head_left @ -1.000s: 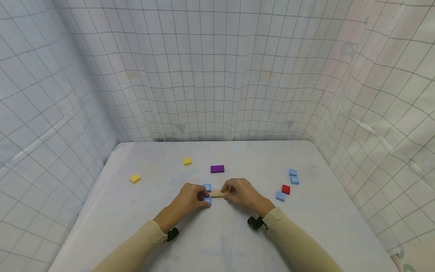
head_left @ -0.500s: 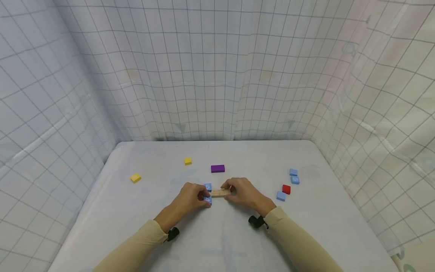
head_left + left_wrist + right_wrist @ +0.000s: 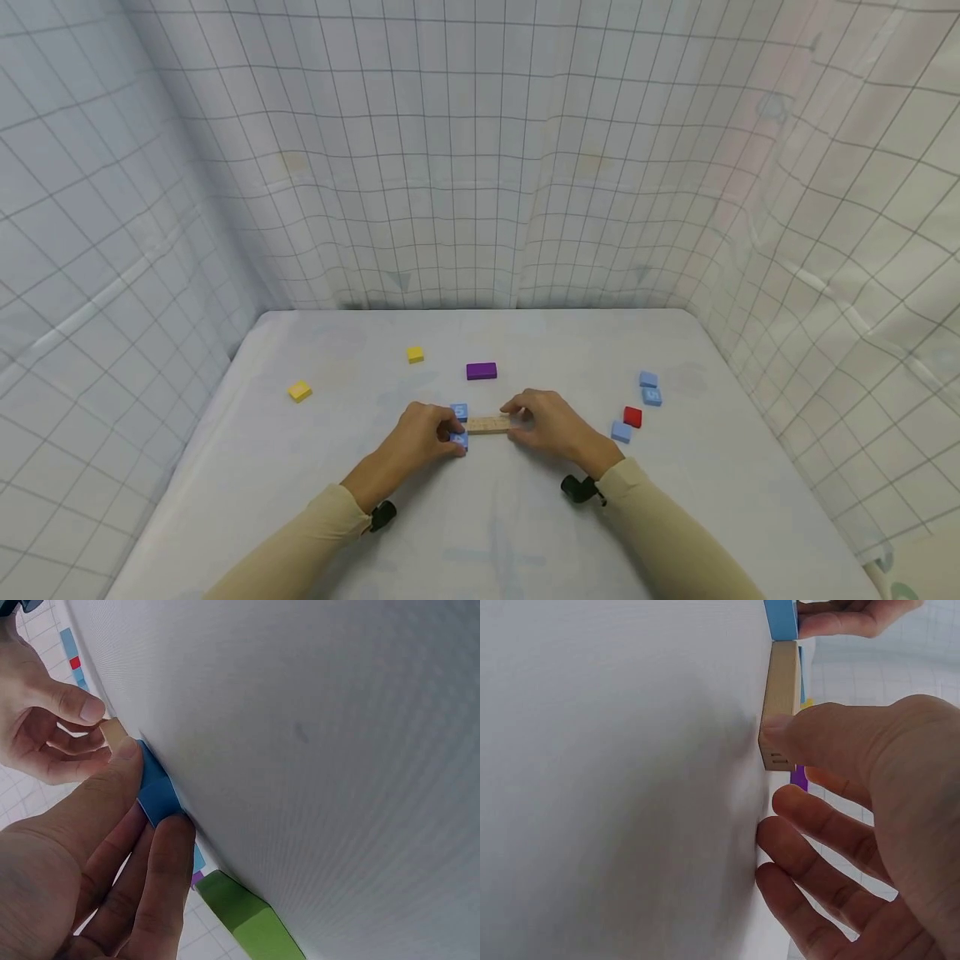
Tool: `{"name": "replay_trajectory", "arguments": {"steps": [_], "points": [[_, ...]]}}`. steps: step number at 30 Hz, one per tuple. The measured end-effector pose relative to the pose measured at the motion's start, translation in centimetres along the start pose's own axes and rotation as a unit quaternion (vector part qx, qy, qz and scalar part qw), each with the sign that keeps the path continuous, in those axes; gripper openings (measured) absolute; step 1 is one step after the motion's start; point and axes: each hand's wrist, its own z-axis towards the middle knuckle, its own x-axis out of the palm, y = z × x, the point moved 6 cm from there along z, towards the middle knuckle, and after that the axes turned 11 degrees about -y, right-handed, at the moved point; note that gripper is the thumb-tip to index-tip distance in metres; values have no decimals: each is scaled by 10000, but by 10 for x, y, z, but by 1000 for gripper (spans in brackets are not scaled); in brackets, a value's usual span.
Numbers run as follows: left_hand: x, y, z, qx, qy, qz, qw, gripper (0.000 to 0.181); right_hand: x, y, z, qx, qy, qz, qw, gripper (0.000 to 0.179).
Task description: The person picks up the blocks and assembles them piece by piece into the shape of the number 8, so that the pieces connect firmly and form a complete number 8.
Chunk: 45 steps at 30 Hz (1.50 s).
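My left hand (image 3: 422, 435) pinches a blue numbered block (image 3: 460, 442) between thumb and fingers, low on the table. Just beyond it lies a second blue numbered block (image 3: 459, 412). A light wooden block (image 3: 486, 426) with small printed marks extends rightward from the blue pair. At its right end is my right hand (image 3: 551, 423), thumb and forefinger spread around that end. In the right wrist view the thumb (image 3: 817, 731) overlaps the wooden block (image 3: 781, 682) and its tip is blurred; whether it touches is unclear. The other fingers hang loosely curved.
A purple block (image 3: 481, 371) lies beyond the hands. Yellow blocks (image 3: 300, 391) (image 3: 415, 355) lie left; a red block (image 3: 632, 417) and blue blocks (image 3: 621, 432) (image 3: 651, 397) lie right. A green block (image 3: 251, 919) shows by the left hand. Gridded white curtains surround the table.
My right hand has slid to the right along the wooden block, uncovering more of it, with its fingers now farther apart from it. My left hand stays at the blue block.
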Motion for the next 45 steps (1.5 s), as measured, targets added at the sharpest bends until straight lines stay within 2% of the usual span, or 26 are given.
{"name": "replay_trajectory", "arguments": {"steps": [3,10,16,23,27,36,45], "points": [[0,0,-1,-16,-19,-24,10000,25,-5,-3,-4,130,0,-84,9999,37],[0,1,-2,42,-33,-105,9999,25,-25,-13,-17,58,-227,-265,9994,38],[1,1,-1,39,-23,-139,9999,25,-41,-25,-30,369,-352,-492,9975,39],[2,1,1,-27,25,-159,9999,25,-63,-42,-47,141,-751,-721,9945,38],[2,1,1,-13,17,-148,9999,25,-74,-52,-58,195,-921,-922,9913,37],[0,0,0,89,2,-189,9998,25,-94,-80,-86,685,-944,-889,9892,36],[1,1,0,114,-7,-122,9999,25,-103,-101,-104,768,-1079,-858,9875,30]]}}
